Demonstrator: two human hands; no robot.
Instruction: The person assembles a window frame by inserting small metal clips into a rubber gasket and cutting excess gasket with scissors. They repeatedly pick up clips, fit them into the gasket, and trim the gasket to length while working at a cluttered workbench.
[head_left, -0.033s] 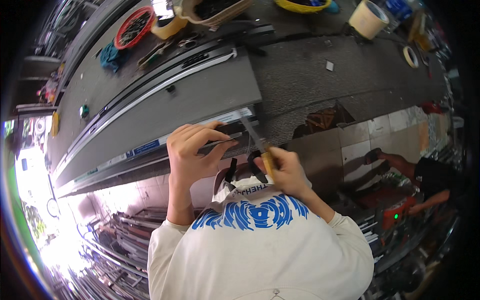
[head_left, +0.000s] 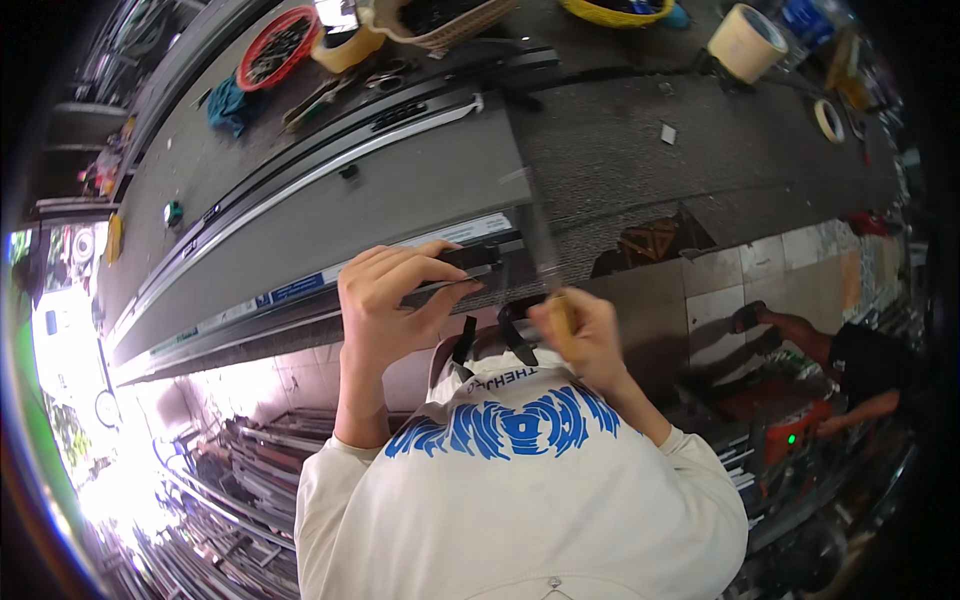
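My left hand is closed at the near edge of the bench, thumb and fingers pinching the end of a dark metal profile. In my right hand is a tool with a yellow handle and a long, flat grey blade. The blade is smeared by motion and points away from me, just right of the profile's end. Whether it touches the profile I cannot tell. A wide grey panel lies beyond, with a blue and white label strip along its near side.
At the back stand a red basket of small parts, a beige basket, a yellow basket and a large tape roll. Long metal bars lie on the floor at lower left. A co-worker's arm shows at right.
My right hand has shifted slightly right with the tool. Its blade has swung from over the profile's end to the right of it. My left hand keeps its hold.
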